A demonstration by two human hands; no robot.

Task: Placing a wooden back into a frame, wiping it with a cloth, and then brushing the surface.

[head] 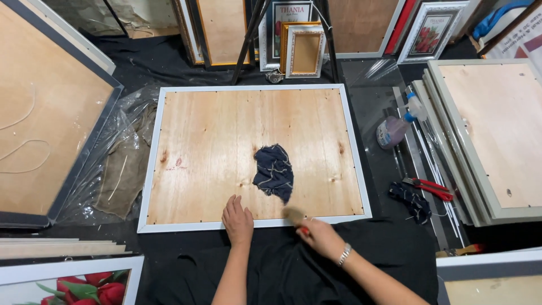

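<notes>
A large white picture frame (151, 164) lies face down on black cloth, its plywood backing (226, 147) up. My left hand (237, 219) rests flat, palm down, on the frame's near edge. A small brush (294, 214) with a red handle is gripped in my right hand (320, 236), its pale bristles over the near edge just right of the left hand. There is a watch on my right wrist. Just beyond the brush, a crumpled dark blue rag (274, 171) lies on the plywood.
A spray bottle (395, 129) and red pliers (429, 186) lie to the right, beside stacked frames (485, 135). A big backed frame (45, 113) leans at left over clear plastic sheeting (121, 147). Smaller frames (305, 51) stand at the back. A flower picture (84, 285) sits bottom left.
</notes>
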